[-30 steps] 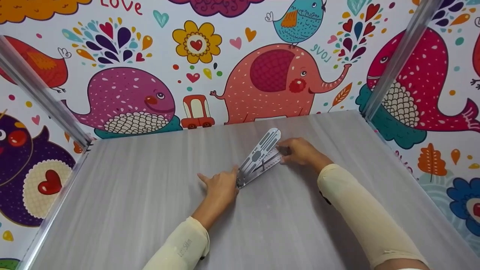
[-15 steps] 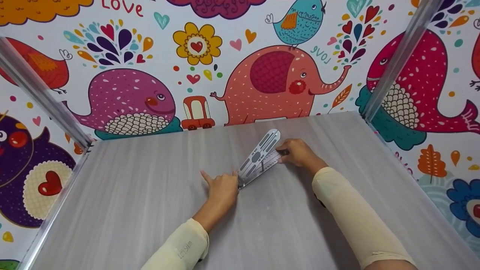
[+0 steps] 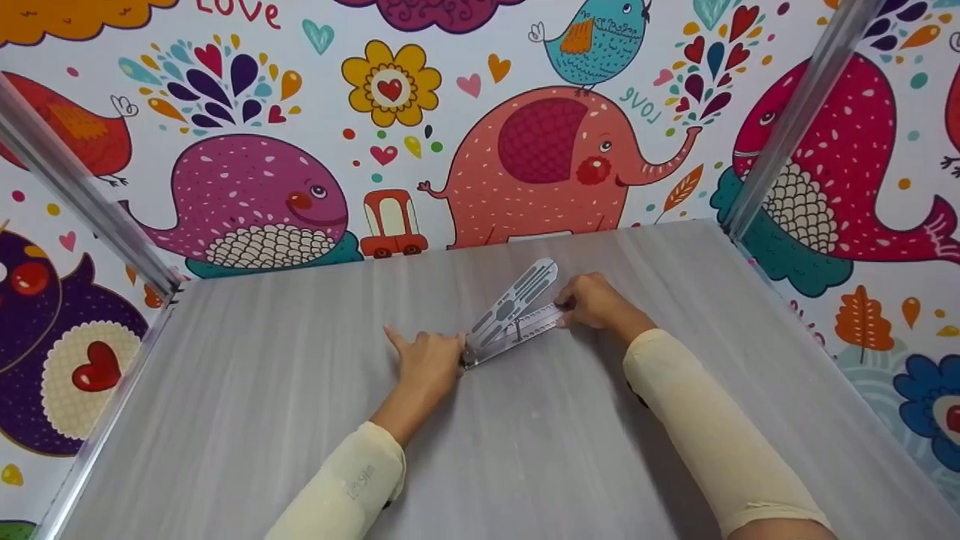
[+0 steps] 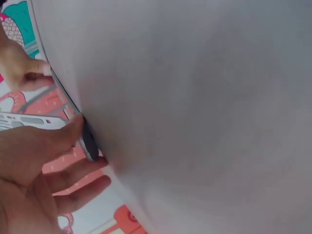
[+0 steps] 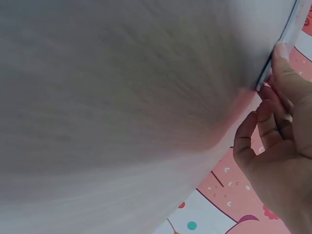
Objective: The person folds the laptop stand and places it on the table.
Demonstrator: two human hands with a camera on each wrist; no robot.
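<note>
Head view: folding frame (image 3: 507,308), grey and slotted, sits between the left hand (image 3: 429,364) and the right hand (image 3: 596,300), at the desk (image 3: 300,390); its slotted plate tilts up from a toothed lower rail, the two meeting near the left hand. Left hand pinches this joined end, one finger sticking out away from it; right hand pinches the far end of the lower rail. Both ends partly covered by the hands. Pale sleeves (image 3: 720,427) on both forearms. Beyond the hands, a printed wall (image 3: 465,45) with elephant, whale and small car; metal posts (image 3: 806,120) stand well apart, one to the outer side of each hand. Left wrist view: thumb and a finger grip the frame's dark rounded end (image 4: 89,144), other fingers loose beside it; right hand at the opposite end; desk surface takes up most of the view. Right wrist view: thumb lies along the frame's thin edge, fingers bent beneath; desk to one side, wall print behind; rest of frame cut off.
</note>
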